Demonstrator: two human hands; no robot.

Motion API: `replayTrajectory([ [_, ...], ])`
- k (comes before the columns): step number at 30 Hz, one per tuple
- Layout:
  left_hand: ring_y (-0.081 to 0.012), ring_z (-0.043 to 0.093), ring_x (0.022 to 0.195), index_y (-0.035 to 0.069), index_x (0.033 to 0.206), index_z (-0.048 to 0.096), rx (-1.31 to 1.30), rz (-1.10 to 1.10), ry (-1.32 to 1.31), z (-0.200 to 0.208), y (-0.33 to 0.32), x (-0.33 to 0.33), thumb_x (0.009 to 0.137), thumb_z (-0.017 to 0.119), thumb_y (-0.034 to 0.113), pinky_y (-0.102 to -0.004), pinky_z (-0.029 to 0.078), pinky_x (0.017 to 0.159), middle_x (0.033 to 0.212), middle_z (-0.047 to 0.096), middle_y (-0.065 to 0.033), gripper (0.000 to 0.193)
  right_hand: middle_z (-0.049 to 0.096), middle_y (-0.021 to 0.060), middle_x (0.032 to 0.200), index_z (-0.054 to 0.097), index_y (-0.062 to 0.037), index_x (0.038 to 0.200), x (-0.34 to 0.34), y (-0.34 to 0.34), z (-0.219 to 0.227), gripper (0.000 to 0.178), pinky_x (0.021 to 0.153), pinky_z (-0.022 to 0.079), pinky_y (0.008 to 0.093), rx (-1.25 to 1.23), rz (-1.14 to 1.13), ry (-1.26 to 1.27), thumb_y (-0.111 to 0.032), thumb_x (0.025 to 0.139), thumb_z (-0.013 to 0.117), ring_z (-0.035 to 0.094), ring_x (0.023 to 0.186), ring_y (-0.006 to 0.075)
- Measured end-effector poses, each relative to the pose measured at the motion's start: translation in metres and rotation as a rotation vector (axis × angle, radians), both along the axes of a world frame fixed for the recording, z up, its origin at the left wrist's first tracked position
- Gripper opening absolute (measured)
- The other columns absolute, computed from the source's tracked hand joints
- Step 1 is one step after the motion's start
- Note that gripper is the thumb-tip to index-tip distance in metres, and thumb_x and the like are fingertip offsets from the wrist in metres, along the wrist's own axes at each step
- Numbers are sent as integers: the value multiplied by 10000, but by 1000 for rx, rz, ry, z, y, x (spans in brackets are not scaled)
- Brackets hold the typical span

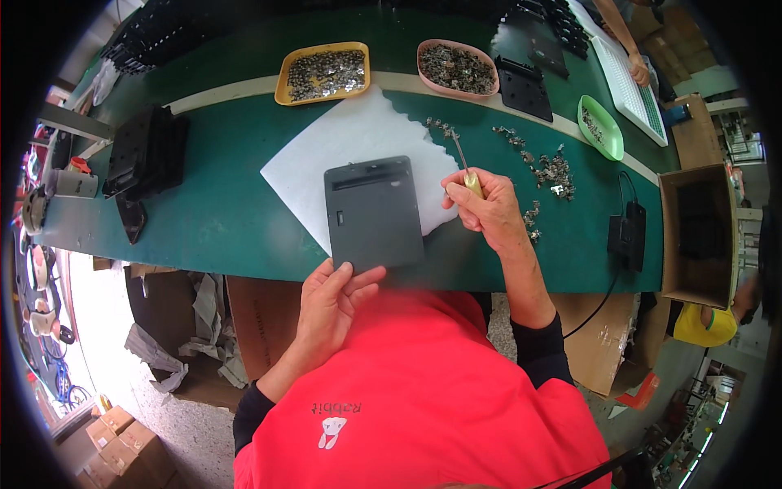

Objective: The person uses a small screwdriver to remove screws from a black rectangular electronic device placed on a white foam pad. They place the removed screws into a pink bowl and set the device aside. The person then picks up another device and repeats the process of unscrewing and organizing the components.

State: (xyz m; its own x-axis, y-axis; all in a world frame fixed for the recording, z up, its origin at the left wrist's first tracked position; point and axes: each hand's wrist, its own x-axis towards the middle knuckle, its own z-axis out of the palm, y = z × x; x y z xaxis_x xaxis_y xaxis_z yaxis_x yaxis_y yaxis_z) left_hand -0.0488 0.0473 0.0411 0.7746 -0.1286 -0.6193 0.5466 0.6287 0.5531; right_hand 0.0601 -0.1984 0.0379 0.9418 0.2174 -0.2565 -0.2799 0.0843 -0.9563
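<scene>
A dark grey flat plastic housing [373,224] with a long slot near its far edge lies partly over a white foam sheet [314,159]. My left hand [330,301] grips its near left corner, thumb on top. In my right hand [489,208] is a screwdriver [472,182] with a yellowish handle and thin metal shaft, held to the right of the housing. The shaft points away from me, its end close to a short row of small metal clips [441,125] at the sheet's edge. The tip is too small to make out.
More metal clips [555,173] lie scattered on the green table [244,244]. Yellow [285,94], pink [495,88] and green [617,151] trays hold small metal parts. Black housings [147,151] are stacked at left. A black adapter [627,236] and an open carton [699,281] are at right; another person's hand [639,72] is far right.
</scene>
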Motion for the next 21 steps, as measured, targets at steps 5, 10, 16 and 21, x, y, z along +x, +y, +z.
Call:
replayTrajectory([
  [5, -234, 715, 834, -89, 1215, 523, -87, -522, 42, 7, 4, 6, 1000, 523, 224, -264, 570, 622, 1095, 671, -222, 380, 673, 83, 784, 648, 54, 1008, 6, 12, 3, 174, 401, 313, 167, -77, 53, -67, -46, 865, 657, 445, 482, 13],
  [10, -174, 692, 698, -63, 1071, 623, 465, -626, -322, 14, 5, 19, 981, 557, 208, -270, 546, 581, 865, 707, -148, 293, 679, 60, 774, 659, 47, 1007, 14, 22, 5, 185, 408, 321, 170, -141, 60, -30, -44, 845, 667, 454, 489, 17],
  [16, -357, 486, 1256, -16, 1283, 529, 1714, -312, -1183, -7, -19, 52, 775, 775, 263, -460, 403, 1009, 1352, 486, -235, 630, 615, 13, 681, 661, 43, 1005, 20, 30, 4, 181, 407, 325, 180, -77, 28, 11, -62, 859, 683, 433, 476, 21],
  [21, -439, 231, 1410, -65, 1376, 412, 1668, -520, -1041, -31, -29, 63, 627, 829, 476, -579, 150, 1128, 1515, 260, -261, 1013, 531, -29, 622, 664, 41, 1025, 28, 26, -2, 197, 411, 318, 182, -131, 35, -17, -72, 865, 692, 426, 473, 21],
])
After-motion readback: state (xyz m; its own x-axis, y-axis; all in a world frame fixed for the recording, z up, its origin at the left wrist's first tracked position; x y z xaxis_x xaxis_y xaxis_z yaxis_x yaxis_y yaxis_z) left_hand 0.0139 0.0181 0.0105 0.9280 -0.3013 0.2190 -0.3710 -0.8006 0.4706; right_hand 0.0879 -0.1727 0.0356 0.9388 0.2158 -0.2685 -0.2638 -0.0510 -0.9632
